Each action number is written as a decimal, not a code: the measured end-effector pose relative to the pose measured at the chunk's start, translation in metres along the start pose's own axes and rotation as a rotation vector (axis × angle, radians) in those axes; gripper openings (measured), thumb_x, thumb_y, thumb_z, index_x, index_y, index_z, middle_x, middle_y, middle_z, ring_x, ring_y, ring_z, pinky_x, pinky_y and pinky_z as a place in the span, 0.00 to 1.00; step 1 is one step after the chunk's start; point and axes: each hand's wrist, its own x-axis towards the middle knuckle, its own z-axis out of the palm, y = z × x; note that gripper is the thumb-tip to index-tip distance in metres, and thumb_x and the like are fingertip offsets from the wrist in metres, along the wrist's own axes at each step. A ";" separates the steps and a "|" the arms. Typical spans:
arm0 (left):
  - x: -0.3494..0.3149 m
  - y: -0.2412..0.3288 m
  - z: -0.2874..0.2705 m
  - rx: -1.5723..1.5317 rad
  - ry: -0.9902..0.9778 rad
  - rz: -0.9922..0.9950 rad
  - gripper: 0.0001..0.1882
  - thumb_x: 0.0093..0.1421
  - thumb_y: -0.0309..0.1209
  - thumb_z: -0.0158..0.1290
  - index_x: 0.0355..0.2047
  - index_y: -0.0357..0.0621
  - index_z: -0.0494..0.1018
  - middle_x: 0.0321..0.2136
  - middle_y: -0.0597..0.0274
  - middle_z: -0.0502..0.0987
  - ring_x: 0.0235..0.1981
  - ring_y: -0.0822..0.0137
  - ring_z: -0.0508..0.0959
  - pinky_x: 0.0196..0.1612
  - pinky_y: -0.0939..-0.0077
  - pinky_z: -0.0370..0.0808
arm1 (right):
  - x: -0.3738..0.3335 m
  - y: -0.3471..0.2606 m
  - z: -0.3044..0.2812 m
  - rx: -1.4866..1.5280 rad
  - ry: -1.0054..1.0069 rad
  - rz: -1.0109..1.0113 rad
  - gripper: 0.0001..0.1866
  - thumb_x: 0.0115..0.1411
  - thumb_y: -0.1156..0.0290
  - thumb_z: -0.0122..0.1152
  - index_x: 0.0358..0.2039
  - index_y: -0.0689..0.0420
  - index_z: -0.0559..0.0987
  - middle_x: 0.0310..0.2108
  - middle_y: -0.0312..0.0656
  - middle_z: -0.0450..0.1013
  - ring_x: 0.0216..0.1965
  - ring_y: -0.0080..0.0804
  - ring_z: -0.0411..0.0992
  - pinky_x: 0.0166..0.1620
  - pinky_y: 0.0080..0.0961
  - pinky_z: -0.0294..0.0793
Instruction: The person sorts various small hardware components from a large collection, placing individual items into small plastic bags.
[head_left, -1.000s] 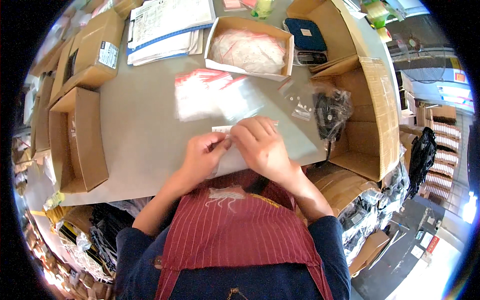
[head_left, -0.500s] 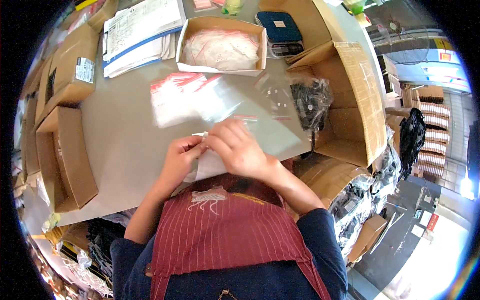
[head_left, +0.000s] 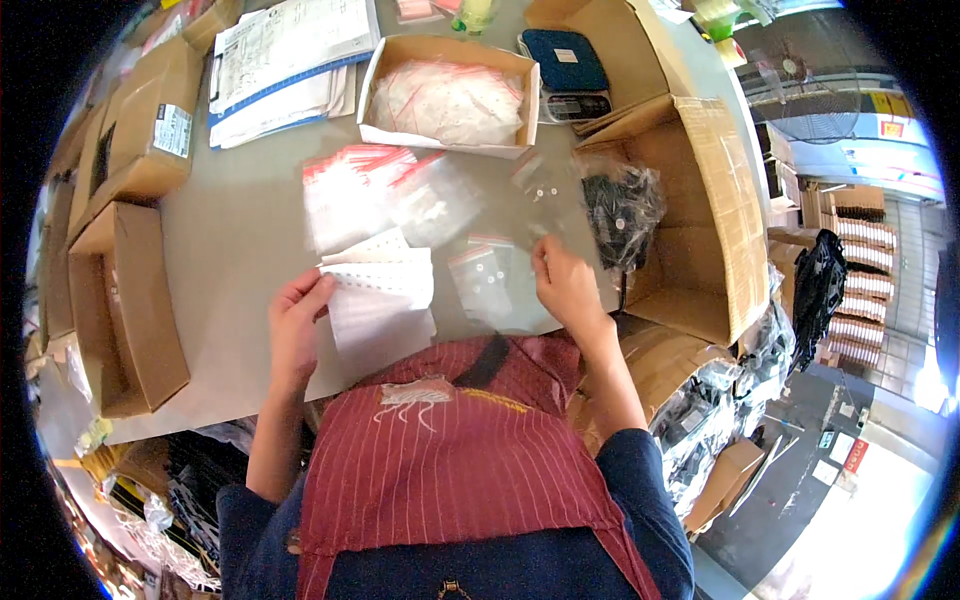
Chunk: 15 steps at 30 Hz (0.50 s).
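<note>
My left hand pinches the left edge of a folded white paper sheet printed with rows of small marks. My right hand is closed over the table farther right, its fingertips pressed together; what they hold, if anything, cannot be made out. Between the hands lies a small clear zip bag with several small white round pieces in it. Just beyond the right fingertips is another clear bag with similar pieces. A stack of red-edged zip bags lies beyond the paper.
A white box full of clear bags stands at the back. Clipboards with papers lie to its left. Black parts in plastic sit beside an open carton at right. A narrow open carton borders the left side.
My hands have parted: the right moved rightward and the left slightly left with the paper, which now shows opened out. The bag between them is now uncovered.
</note>
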 end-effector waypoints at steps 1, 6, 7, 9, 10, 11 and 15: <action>0.000 0.000 -0.002 -0.008 -0.009 0.005 0.16 0.64 0.32 0.57 0.48 0.35 0.78 0.42 0.61 0.82 0.42 0.68 0.80 0.50 0.72 0.74 | 0.001 0.002 -0.002 -0.003 0.001 0.004 0.09 0.66 0.64 0.54 0.39 0.56 0.74 0.30 0.56 0.78 0.30 0.62 0.77 0.33 0.52 0.75; -0.001 0.011 0.007 -0.008 -0.021 0.016 0.16 0.64 0.32 0.57 0.48 0.34 0.78 0.42 0.60 0.82 0.41 0.68 0.80 0.49 0.72 0.74 | 0.056 0.040 -0.022 0.089 0.108 -0.076 0.07 0.66 0.67 0.54 0.38 0.57 0.74 0.34 0.56 0.75 0.37 0.59 0.74 0.40 0.49 0.73; -0.001 0.016 0.011 0.025 -0.060 0.022 0.16 0.63 0.32 0.58 0.48 0.33 0.78 0.42 0.60 0.82 0.41 0.69 0.80 0.49 0.72 0.74 | 0.070 0.053 -0.024 0.065 0.130 -0.186 0.07 0.65 0.69 0.54 0.37 0.60 0.74 0.34 0.54 0.74 0.39 0.55 0.73 0.43 0.43 0.73; 0.000 0.018 0.013 0.059 -0.091 0.031 0.17 0.63 0.32 0.58 0.48 0.33 0.77 0.41 0.60 0.82 0.41 0.69 0.80 0.50 0.72 0.74 | 0.090 0.058 -0.032 0.036 0.015 -0.170 0.06 0.65 0.70 0.54 0.37 0.61 0.73 0.36 0.54 0.73 0.41 0.55 0.72 0.44 0.42 0.72; 0.001 0.015 0.015 0.056 -0.075 0.050 0.17 0.63 0.31 0.58 0.48 0.33 0.77 0.41 0.60 0.82 0.41 0.69 0.80 0.49 0.72 0.75 | 0.096 0.058 -0.033 0.001 -0.106 -0.152 0.06 0.65 0.71 0.53 0.36 0.61 0.73 0.37 0.53 0.72 0.43 0.55 0.71 0.46 0.42 0.71; 0.000 0.014 0.017 0.053 -0.059 0.069 0.17 0.63 0.31 0.58 0.48 0.32 0.77 0.41 0.60 0.82 0.41 0.69 0.80 0.49 0.72 0.75 | 0.099 0.058 -0.032 0.002 -0.108 -0.157 0.06 0.65 0.71 0.53 0.36 0.61 0.73 0.37 0.53 0.72 0.43 0.55 0.71 0.46 0.42 0.71; -0.008 0.023 0.023 0.058 -0.045 0.048 0.16 0.64 0.31 0.58 0.49 0.32 0.77 0.41 0.60 0.82 0.41 0.70 0.79 0.48 0.73 0.74 | 0.103 0.042 -0.032 -0.147 -0.108 -0.101 0.09 0.63 0.68 0.57 0.39 0.60 0.73 0.36 0.52 0.75 0.42 0.56 0.73 0.44 0.46 0.72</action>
